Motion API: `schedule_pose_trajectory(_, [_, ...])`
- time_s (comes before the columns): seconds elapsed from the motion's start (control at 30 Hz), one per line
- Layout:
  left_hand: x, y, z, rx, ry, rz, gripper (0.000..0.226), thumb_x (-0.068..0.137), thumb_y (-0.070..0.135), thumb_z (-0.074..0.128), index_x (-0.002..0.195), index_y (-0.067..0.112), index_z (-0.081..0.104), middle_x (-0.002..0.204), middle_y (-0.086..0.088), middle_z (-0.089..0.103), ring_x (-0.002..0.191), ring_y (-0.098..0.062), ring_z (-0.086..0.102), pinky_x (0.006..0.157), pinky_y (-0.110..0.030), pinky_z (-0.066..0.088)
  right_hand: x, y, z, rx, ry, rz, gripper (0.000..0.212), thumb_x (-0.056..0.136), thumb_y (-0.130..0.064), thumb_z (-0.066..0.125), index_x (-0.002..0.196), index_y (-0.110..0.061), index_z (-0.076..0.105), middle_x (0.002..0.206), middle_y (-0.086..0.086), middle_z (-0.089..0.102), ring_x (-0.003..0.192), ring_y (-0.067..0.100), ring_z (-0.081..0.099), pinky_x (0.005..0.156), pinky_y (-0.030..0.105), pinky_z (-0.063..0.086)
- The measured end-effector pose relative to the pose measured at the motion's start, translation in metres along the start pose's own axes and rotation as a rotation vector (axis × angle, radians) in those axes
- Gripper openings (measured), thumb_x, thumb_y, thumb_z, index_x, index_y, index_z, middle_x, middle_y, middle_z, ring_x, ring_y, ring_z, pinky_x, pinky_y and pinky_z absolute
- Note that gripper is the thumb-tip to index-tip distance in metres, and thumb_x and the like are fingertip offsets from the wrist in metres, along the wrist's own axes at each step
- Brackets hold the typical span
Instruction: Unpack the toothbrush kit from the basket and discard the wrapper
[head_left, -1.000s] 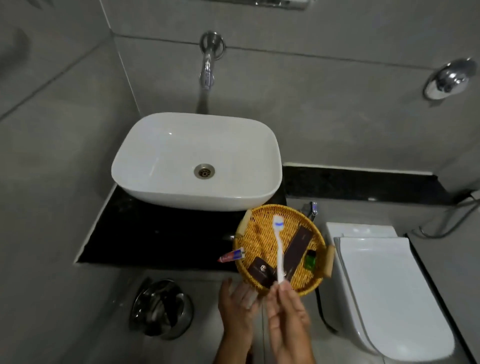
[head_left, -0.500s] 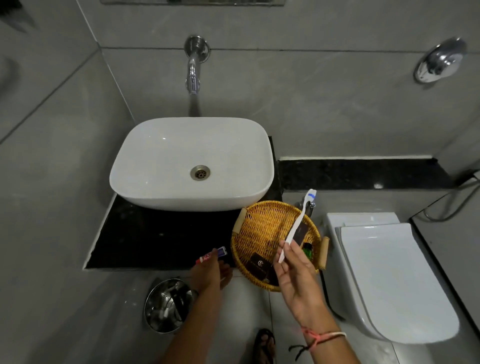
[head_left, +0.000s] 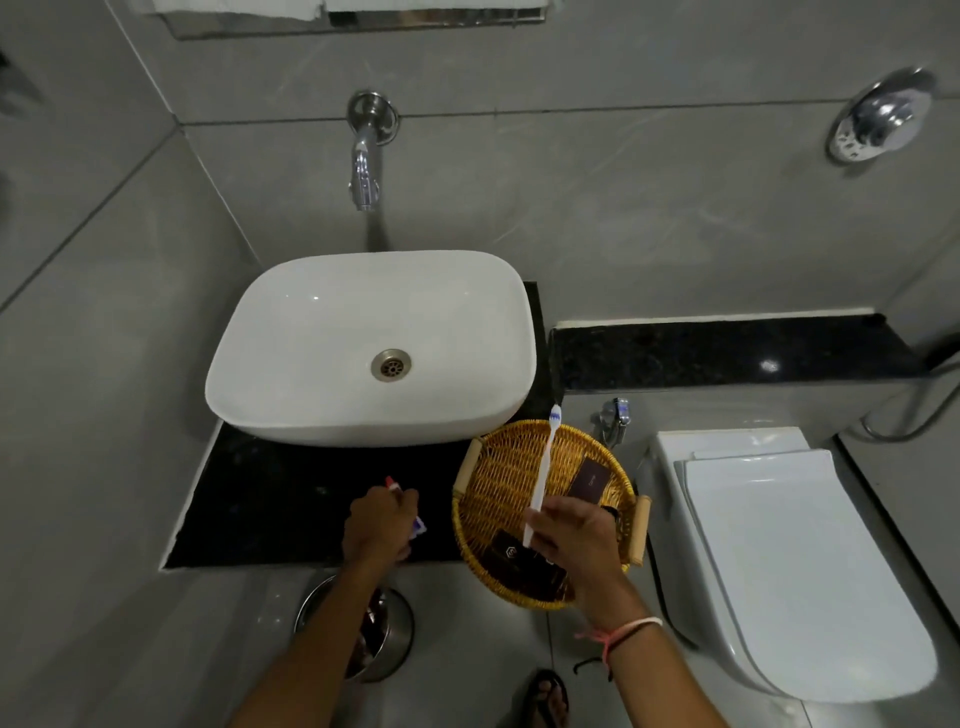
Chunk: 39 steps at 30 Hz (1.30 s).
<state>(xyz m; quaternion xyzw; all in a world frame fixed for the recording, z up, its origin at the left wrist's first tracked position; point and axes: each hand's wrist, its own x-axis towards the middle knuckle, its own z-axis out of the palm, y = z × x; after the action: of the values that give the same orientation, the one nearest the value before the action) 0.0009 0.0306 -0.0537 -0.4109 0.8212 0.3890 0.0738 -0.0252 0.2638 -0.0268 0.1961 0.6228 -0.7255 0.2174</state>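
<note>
My right hand grips the lower end of a white toothbrush with blue bristles, held upright over the round wicker basket. The basket rests on the right end of the black counter and holds dark brown sachets. My left hand is over the counter, left of the basket, closed around a small red, white and blue toothpaste tube. A steel bin stands on the floor below my left forearm, with dark scraps inside.
A white basin sits on the counter under a wall tap. A white toilet stands to the right of the basket, with a small valve behind it. A sandalled foot shows at the bottom.
My left hand has picked up the toothpaste tube from the counter's front edge. My right hand has swung the toothbrush back upright over the basket. The view has tilted upward.
</note>
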Motion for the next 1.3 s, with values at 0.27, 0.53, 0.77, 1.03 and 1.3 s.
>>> schedule_pose_trajectory(0.27, [-0.025,0.082,-0.011,-0.087,-0.271,0.42,0.022,0.096,0.025,0.07,0.091,0.004,0.075,0.073,-0.008,0.073,0.052,-0.009,0.07,0.043,-0.02,0.057,0.036,0.003,0.0,-0.125,0.09,0.05,0.011,0.077,-0.003,0.078,0.085,0.002,0.072,0.083,0.019,0.075,0.068,0.025,0.072,0.069,0.037,0.062])
schedule_pose_trajectory(0.53, [-0.016,0.111,0.034,0.228,-0.407,0.518,0.014,0.091,0.002,0.069,0.079,-0.005,0.072,0.076,-0.016,0.071,0.072,-0.026,0.071,0.076,-0.049,0.065,0.054,0.005,0.0,-0.469,0.106,0.036,0.008,0.084,-0.007,0.072,0.081,0.0,0.072,0.087,0.015,0.075,0.072,0.026,0.075,0.07,0.042,0.063])
schedule_pose_trajectory(0.77, [-0.009,0.12,0.066,0.271,-0.223,0.561,0.019,0.078,0.013,0.087,0.09,0.005,0.074,0.09,-0.01,0.077,0.081,-0.019,0.073,0.077,-0.031,0.063,0.064,-0.006,0.002,-0.796,0.082,0.038,0.029,0.088,-0.019,0.066,0.104,0.005,0.066,0.1,0.019,0.073,0.091,0.03,0.072,0.081,0.038,0.06])
schedule_pose_trajectory(1.03, [-0.02,0.104,0.08,0.32,-0.038,0.709,0.026,0.103,0.023,0.053,0.078,0.018,0.057,0.082,-0.003,0.066,0.072,-0.013,0.054,0.064,-0.023,0.041,0.068,-0.012,0.007,-0.958,0.153,-0.013,0.029,0.085,-0.015,0.068,0.107,0.001,0.06,0.102,0.019,0.07,0.088,0.031,0.071,0.073,0.034,0.06])
schedule_pose_trajectory(1.3, [-0.02,0.097,0.08,0.473,-0.09,0.859,0.028,0.107,0.03,0.045,0.112,0.015,0.068,0.113,-0.003,0.074,0.102,-0.018,0.067,0.094,-0.028,0.052,0.066,-0.016,0.002,-1.009,0.167,-0.121,0.017,0.086,-0.011,0.066,0.099,-0.002,0.065,0.096,0.019,0.072,0.091,0.033,0.069,0.082,0.042,0.06])
